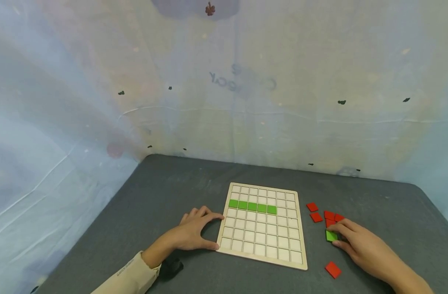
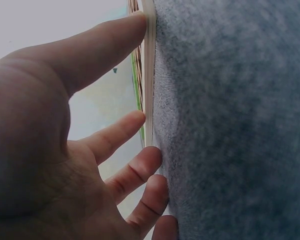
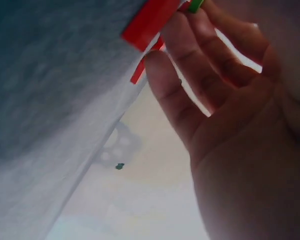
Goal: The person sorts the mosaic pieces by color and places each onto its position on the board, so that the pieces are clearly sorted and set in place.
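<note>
A pale wooden grid board (image 1: 255,256) lies flat on the dark table, with a row of several green square tiles (image 1: 252,207) in its third row from the back. My left hand (image 1: 189,232) touches the board's left side, index fingertip on the edge and thumb by the near corner. In the left wrist view its fingers (image 2: 117,135) are spread loosely along that edge. To the right of the board, my right hand (image 1: 367,249) pinches a green square tile (image 1: 331,236) between thumb and fingers. Part of that tile is covered by the fingertips.
Several red square tiles (image 1: 329,215) lie just beyond the right hand, some touching one another. Another red tile (image 1: 333,270) lies alone nearer the front. A pale patterned sheet (image 1: 253,122) rises behind the grey table (image 1: 180,179) and along its sides.
</note>
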Demonstrator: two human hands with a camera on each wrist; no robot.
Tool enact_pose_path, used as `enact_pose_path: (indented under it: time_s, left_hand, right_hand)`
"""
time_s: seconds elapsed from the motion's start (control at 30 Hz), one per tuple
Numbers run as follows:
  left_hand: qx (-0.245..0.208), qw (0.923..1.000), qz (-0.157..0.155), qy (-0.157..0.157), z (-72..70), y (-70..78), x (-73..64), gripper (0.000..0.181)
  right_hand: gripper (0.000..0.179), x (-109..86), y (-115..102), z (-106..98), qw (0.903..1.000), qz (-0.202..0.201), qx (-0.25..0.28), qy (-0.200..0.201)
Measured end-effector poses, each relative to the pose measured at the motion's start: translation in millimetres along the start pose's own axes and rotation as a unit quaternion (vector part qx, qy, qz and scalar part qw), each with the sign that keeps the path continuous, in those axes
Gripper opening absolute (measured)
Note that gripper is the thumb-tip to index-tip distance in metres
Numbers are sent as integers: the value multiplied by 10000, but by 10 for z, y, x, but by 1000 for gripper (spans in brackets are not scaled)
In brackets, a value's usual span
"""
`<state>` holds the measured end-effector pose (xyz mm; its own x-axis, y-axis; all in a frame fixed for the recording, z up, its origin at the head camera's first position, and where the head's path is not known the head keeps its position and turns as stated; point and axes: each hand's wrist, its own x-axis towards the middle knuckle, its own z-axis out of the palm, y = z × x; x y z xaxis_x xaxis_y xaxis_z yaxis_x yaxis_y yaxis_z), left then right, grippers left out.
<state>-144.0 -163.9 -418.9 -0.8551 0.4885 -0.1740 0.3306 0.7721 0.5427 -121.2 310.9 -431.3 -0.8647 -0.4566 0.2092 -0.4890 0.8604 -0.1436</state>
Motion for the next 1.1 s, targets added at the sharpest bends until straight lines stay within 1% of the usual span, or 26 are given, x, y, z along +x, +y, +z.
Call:
enact_pose_path:
  time_s: [0.1,0.23,0.47,0.63,0.77,0.97,1.1]
  left_hand:
    - [13,10000,-23,-12,-1,-6,-11,76]
    - [66,10000,-28,-19,15,-13,16,76]
    - [-5,10000,-17,-37,16,-14,5,75]
    - [17,10000,-27,-22,2,-23,0,75]
    - [34,10000,-54,-26,0,-28,8,75]
    - [88,10000,-26,-23,11,-43,11,75]
    - [78,9999,-83,-54,10,-56,16,76]
  right_hand:
    - [33,58,-55,8,10000,-49,26,-26]
    - [32,102,-56,13,9996,-87,277,-22]
    - [28,128,-22,25,9984,32,562,-77]
    - [29,141,-24,21,9988,16,497,-9]
    - [30,165,-35,13,9990,4,436,-78]
    - [30,224,-70,15,9989,-107,444,-46]
    - [31,265,-103,23,9987,-172,477,-36]
